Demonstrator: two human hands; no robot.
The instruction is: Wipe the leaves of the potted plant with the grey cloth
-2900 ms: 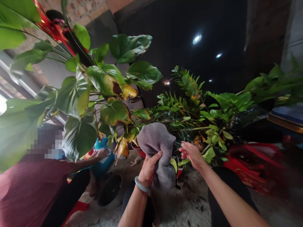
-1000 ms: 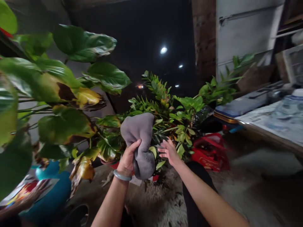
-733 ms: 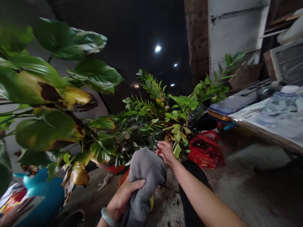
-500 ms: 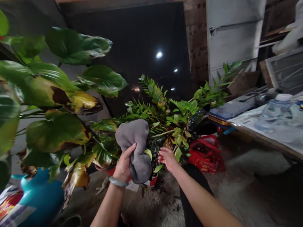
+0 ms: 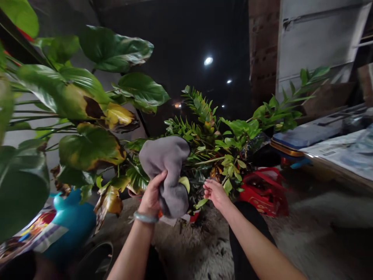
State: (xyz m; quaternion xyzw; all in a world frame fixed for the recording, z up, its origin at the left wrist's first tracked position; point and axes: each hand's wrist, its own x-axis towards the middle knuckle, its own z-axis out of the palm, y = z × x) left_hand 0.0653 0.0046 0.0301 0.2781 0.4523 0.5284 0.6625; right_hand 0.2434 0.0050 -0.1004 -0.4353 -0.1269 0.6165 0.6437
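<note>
My left hand [image 5: 151, 196], with a pale bangle at the wrist, grips a bunched grey cloth [image 5: 167, 165], thumb on its near face. A yellow-green leaf [image 5: 184, 183] shows against the cloth's right edge. Low among the stems of the leafy potted plant [image 5: 230, 165], my right hand [image 5: 215, 191] has its fingers curled together. Whatever may be between those fingertips is too small to make out. Just below them is a small green leaf [image 5: 201, 203]. Part of a red pot [image 5: 194, 217] shows beneath the cloth.
Large-leaved foliage [image 5: 90, 146] with yellowed, browned edges crowds the left, above a teal watering can [image 5: 71, 225]. A red bag [image 5: 264, 192] sits on the floor at right, near a table with newspaper [image 5: 335, 149] and a blue tin [image 5: 297, 136]. A dark glossy panel stands behind.
The view has turned left, so the surroundings sit further right. My left hand still holds the cloth, now spread slightly differently. The right hand keeps its curled shape by the stems.
</note>
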